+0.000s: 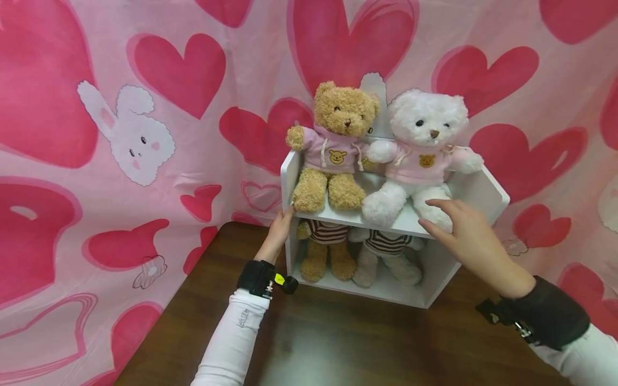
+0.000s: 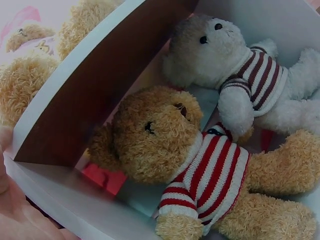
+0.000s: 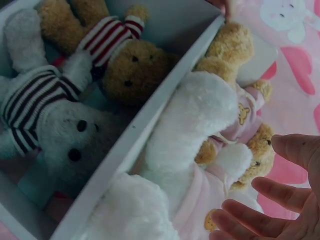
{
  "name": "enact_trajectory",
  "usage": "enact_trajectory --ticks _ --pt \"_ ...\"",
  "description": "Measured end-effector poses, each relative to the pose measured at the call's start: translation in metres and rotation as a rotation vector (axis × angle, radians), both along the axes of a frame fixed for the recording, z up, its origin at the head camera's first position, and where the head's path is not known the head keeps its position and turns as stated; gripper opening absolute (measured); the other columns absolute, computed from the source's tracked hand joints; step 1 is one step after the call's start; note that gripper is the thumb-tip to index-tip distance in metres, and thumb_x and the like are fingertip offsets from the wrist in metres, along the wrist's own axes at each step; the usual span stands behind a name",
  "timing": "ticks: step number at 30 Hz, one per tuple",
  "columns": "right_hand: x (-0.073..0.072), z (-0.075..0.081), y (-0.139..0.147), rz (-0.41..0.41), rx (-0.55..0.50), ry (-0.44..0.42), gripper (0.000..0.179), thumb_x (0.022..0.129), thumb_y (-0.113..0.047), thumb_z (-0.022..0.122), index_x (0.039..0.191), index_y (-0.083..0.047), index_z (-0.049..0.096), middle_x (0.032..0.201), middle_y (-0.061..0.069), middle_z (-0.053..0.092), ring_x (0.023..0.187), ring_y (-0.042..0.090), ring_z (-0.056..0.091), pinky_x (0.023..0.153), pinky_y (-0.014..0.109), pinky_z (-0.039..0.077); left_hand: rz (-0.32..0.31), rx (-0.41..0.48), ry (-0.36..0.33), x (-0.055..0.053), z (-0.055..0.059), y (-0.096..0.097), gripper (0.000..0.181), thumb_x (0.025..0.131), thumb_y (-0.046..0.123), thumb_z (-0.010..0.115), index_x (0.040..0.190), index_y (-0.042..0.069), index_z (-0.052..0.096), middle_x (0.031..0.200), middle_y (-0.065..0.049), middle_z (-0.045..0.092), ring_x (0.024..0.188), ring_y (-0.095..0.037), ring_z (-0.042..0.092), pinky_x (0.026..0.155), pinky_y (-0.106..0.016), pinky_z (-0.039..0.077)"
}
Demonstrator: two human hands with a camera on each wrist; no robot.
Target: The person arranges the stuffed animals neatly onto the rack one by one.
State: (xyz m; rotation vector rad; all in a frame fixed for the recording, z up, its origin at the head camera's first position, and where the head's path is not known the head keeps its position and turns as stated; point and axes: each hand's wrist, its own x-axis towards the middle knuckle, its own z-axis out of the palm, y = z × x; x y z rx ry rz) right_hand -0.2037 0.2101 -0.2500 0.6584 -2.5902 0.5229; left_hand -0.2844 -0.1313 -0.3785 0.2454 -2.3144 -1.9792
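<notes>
A white two-tier shelf [image 1: 429,273] stands on the table. My left hand [image 1: 277,233] holds its left side panel near the front edge, with the thumb at the middle board; its other fingers are mostly hidden. My right hand [image 1: 473,241] hovers with spread fingers in front of the white bear's leg, seemingly holding nothing. On the upper tier a tan teddy bear [image 1: 344,147] and a white teddy bear [image 1: 420,150] sit side by side in pink hoodies. Below them, another tan bear [image 2: 160,135] and white bear [image 2: 210,55] wear striped sweaters.
The brown wooden table [image 1: 309,338] extends in front of the shelf and to its left. Behind hangs a pink cloth [image 1: 193,145] with hearts and rabbits, close to the shelf's back. The shelf's right side panel [image 1: 483,187] rises beside the white bear.
</notes>
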Motion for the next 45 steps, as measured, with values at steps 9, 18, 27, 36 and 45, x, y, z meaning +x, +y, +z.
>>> enact_trajectory --ticks 9,18,27,36,45 --pt "0.009 -0.019 0.005 -0.011 0.022 -0.003 0.046 0.083 -0.025 0.067 0.118 0.002 0.055 0.113 0.026 0.055 0.103 0.040 0.051 0.081 0.057 0.042 -0.050 0.008 -0.011 0.008 0.012 0.001 0.064 0.097 0.040 0.033 0.145 0.001 0.014 0.151 -0.019 0.005 0.137 -0.030 0.007 0.110 -0.043 0.011" --pt "0.015 -0.038 0.008 -0.011 0.008 0.016 0.043 0.078 -0.021 0.071 0.112 0.002 0.058 0.108 0.023 0.057 0.100 0.039 0.053 0.081 0.056 0.041 -0.125 -0.015 0.009 0.012 0.014 -0.001 0.062 0.099 0.040 0.030 0.144 0.000 0.015 0.150 -0.022 0.002 0.137 -0.034 0.004 0.109 -0.047 0.009" --pt "0.024 -0.052 0.016 -0.013 0.005 -0.001 0.040 0.077 -0.021 0.072 0.108 -0.001 0.058 0.105 0.019 0.058 0.096 0.036 0.054 0.077 0.054 0.043 -0.211 -0.173 -0.003 0.021 0.013 -0.015 0.071 0.097 0.047 0.030 0.144 -0.003 0.010 0.149 -0.022 0.012 0.136 -0.033 0.012 0.109 -0.046 0.014" --pt "0.028 -0.064 0.026 -0.033 0.014 -0.030 0.036 0.078 -0.022 0.071 0.105 -0.001 0.061 0.100 0.017 0.060 0.089 0.033 0.056 0.071 0.050 0.045 -0.268 -0.496 -0.047 0.035 0.006 -0.028 0.056 0.095 0.031 0.045 0.134 -0.008 0.033 0.135 -0.027 0.038 0.124 -0.038 0.037 0.098 -0.049 0.034" --pt "0.031 -0.076 0.043 -0.064 0.025 -0.055 0.037 0.079 -0.025 0.071 0.106 -0.001 0.061 0.099 0.017 0.061 0.085 0.032 0.056 0.070 0.050 0.044 -0.315 -0.668 -0.048 0.051 0.003 -0.040 0.044 0.093 0.028 0.050 0.120 -0.007 0.051 0.117 -0.022 0.055 0.109 -0.033 0.052 0.089 -0.045 0.043"
